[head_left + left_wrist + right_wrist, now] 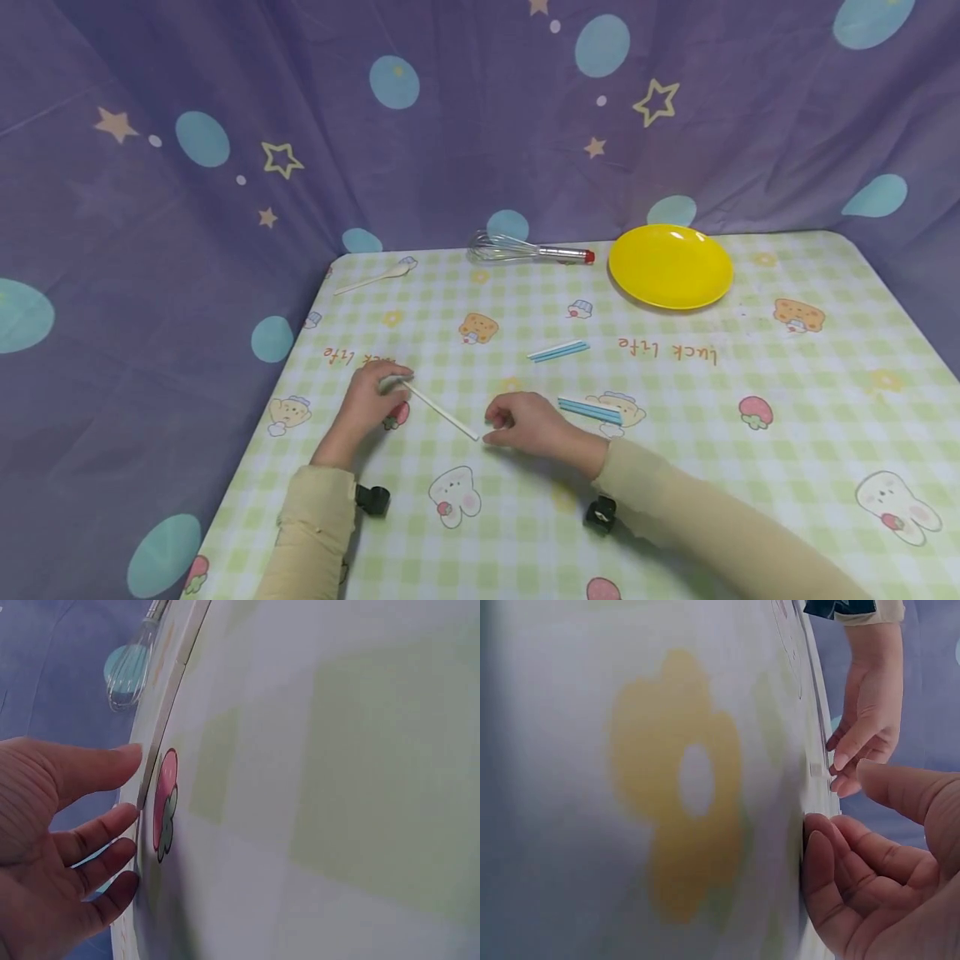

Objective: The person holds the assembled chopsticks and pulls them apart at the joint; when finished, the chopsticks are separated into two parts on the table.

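A long white spoon (441,411) lies slantwise on the checked tablecloth in the head view. My left hand (373,396) is around its bowl end, thumb and index finger on either side of it and partly hiding it. The left wrist view shows that hand's thumb (112,766) and fingers apart, beside a white handle (169,705). My right hand (528,423) is near the far end of the handle, holding nothing. Its fingers are loosely bent and its thumb (896,787) stands away from them.
Two small groups of blue and white sticks (558,352) lie right of the hands, the nearer sticks (590,411) close to my right wrist. At the back are a pale spoon (375,279), a wire whisk (528,250) and a yellow plate (670,267). A purple curtain (465,125) hangs behind.
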The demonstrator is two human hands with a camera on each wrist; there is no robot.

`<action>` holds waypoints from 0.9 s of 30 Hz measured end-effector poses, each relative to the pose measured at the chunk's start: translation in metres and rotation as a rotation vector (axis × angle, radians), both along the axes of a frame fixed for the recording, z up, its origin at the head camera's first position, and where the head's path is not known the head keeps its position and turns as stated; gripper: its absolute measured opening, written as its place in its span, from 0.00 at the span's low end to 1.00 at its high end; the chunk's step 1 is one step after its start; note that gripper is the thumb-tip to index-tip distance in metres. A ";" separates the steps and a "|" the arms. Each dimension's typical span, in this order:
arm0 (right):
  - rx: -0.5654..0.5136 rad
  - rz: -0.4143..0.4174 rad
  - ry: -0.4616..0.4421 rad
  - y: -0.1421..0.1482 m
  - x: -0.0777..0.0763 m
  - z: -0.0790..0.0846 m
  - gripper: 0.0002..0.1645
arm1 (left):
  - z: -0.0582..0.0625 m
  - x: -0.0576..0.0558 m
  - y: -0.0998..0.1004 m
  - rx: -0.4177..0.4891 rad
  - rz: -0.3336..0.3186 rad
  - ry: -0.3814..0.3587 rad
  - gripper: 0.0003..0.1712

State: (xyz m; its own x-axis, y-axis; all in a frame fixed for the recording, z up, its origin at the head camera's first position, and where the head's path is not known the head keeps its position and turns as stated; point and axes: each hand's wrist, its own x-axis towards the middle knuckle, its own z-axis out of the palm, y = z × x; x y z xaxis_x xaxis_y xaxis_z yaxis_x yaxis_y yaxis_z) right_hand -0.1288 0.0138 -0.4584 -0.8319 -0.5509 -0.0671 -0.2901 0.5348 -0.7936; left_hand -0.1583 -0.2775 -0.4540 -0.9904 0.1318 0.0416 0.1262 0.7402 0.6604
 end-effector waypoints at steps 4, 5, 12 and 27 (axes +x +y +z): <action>0.070 0.011 0.011 -0.010 0.000 0.001 0.13 | 0.000 0.001 -0.001 -0.078 -0.020 -0.003 0.14; 0.087 0.015 0.011 -0.012 0.001 0.002 0.13 | 0.000 0.002 0.000 -0.095 -0.024 -0.002 0.13; 0.183 0.026 0.033 -0.020 0.001 0.003 0.10 | 0.001 0.005 0.007 -0.203 -0.026 -0.010 0.10; 0.090 -0.124 0.022 -0.001 -0.002 0.006 0.04 | 0.007 0.006 0.026 -0.279 -0.103 0.010 0.14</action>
State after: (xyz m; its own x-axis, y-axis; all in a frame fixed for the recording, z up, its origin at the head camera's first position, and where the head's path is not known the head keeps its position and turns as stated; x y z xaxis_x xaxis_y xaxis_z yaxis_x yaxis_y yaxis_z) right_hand -0.1312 0.0128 -0.4519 -0.8951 -0.4361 -0.0927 -0.2337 0.6362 -0.7353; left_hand -0.1524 -0.2519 -0.4474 -0.9709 0.2396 -0.0006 0.2159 0.8758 0.4318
